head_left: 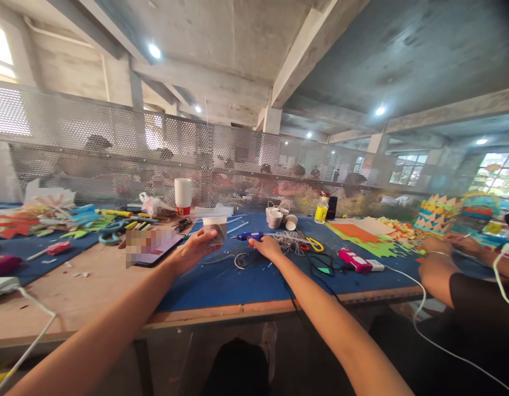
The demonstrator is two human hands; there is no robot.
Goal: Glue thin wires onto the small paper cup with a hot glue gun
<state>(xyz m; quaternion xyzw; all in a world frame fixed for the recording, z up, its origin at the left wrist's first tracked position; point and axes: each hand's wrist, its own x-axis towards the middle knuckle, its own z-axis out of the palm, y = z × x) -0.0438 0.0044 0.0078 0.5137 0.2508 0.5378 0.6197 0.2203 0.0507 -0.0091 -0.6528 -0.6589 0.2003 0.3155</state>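
My left hand [195,250] is closed around a paper cup [215,221] with a white rim and a darker lower part, held upright over the blue mat [196,293]. My right hand [268,247] grips a blue hot glue gun [249,236], its nozzle pointing left toward the cup. The two are close but apart. Just beyond the right hand lie a tangle of grey cord [288,240] and yellow-handled scissors [316,245]. Behind it stand small cups [274,218] wrapped in cord, and one cup [291,222] lies tipped over.
A phone [159,250] lies left of my left hand. Farther back are a stack of paper cups [182,193] and a yellow-labelled bottle [321,210]. To the right sit a pink device [355,260] with a white cable, cut paper [367,236] and a co-worker's arm [438,269].
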